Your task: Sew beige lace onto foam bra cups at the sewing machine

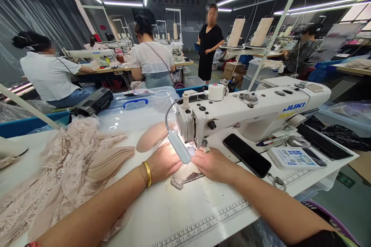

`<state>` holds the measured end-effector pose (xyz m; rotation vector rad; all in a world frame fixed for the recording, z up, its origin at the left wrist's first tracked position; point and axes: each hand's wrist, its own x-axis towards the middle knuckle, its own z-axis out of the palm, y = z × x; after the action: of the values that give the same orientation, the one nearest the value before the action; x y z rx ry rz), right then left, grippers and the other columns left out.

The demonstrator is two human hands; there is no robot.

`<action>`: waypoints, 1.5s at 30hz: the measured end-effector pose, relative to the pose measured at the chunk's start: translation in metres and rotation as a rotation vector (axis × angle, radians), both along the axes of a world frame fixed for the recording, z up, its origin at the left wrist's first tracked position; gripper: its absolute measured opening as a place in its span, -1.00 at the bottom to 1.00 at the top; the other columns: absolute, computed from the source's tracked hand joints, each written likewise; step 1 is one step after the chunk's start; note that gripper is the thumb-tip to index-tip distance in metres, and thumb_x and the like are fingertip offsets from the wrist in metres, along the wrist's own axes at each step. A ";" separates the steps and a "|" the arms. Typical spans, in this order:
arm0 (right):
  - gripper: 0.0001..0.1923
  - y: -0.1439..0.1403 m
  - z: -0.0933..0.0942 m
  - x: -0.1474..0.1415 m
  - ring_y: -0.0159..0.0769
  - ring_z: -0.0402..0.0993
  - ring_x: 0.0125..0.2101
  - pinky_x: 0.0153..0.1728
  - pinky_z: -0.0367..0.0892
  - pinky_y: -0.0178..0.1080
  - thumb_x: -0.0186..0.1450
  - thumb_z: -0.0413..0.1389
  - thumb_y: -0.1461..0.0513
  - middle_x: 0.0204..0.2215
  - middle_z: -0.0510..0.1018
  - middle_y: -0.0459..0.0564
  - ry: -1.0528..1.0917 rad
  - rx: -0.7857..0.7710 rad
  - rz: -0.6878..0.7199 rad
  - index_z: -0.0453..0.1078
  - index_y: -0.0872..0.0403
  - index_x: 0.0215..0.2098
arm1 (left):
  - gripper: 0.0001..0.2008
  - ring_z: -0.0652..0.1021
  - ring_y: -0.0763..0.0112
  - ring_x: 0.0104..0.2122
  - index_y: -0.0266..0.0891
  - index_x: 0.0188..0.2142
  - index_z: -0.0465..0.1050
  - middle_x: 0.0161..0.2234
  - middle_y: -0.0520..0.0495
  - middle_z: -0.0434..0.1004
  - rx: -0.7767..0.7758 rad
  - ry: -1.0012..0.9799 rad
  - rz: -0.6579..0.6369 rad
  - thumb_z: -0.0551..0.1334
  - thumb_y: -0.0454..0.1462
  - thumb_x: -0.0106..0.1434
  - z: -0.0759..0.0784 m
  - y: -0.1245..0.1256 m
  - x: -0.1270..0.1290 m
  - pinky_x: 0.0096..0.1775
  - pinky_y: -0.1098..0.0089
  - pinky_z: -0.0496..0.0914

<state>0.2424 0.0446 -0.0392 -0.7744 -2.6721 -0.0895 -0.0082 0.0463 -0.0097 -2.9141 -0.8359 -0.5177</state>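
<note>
Fingers of both the left hand (164, 162) and the right hand (213, 163) lie flat, pressing the lace piece (185, 175) on the table, probably under the presser foot of the sewing machine (249, 112), so feed evenly.

Head-worn view, forward and down, close over sewing machine (249, 112).

Glossy white sewing machine (255, 110), rough pink lace fabric (58, 170), smooth matt table (179, 212), shiny gold bangle (147, 173).
</note>
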 end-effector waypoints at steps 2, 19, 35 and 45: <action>-0.80 0.000 0.000 0.000 -0.31 0.11 -0.43 -0.48 -0.09 -0.27 0.23 0.01 0.47 -0.45 0.31 -0.10 0.005 0.003 0.009 0.33 0.06 -0.33 | -0.77 0.53 0.23 -0.30 -0.19 -0.26 0.50 -0.30 -0.09 0.57 0.007 0.011 0.009 0.07 -0.33 0.43 0.000 0.001 -0.002 -0.19 0.22 0.38; -0.81 -0.001 -0.002 0.000 -0.28 0.13 -0.41 -0.47 -0.09 -0.26 0.27 0.03 0.45 -0.43 0.35 -0.08 -0.010 -0.035 -0.011 0.37 0.05 -0.31 | -0.75 0.54 0.22 -0.25 -0.22 -0.24 0.50 -0.25 -0.12 0.59 0.013 0.006 0.026 0.08 -0.47 0.34 0.000 -0.005 0.004 -0.16 0.21 0.45; -0.87 -0.038 0.017 -0.027 -0.30 0.37 -0.39 -0.35 0.24 -0.25 0.44 0.07 0.14 -0.41 0.46 -0.13 0.529 -0.885 -0.114 0.23 0.01 -0.23 | -0.59 0.60 0.24 -0.12 -0.14 0.05 0.45 -0.08 -0.13 0.61 -0.165 -0.156 0.081 0.05 -0.49 0.32 0.021 -0.046 -0.021 -0.08 0.27 0.49; -0.60 -0.117 0.021 -0.065 -0.34 0.38 -0.37 -0.31 0.30 -0.27 0.29 0.17 0.22 -0.39 0.39 -0.20 1.109 -1.246 -0.070 0.28 -0.04 0.09 | -0.37 0.61 0.12 -0.01 -0.25 0.07 0.49 -0.02 -0.30 0.62 -1.646 -1.492 0.485 0.41 0.12 0.19 0.004 -0.179 0.025 0.06 0.21 0.46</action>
<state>0.1770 -0.0724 -0.0180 -0.8158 -1.3849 1.5714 0.0171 -0.1326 -0.0054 -1.8978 -3.0372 -3.1952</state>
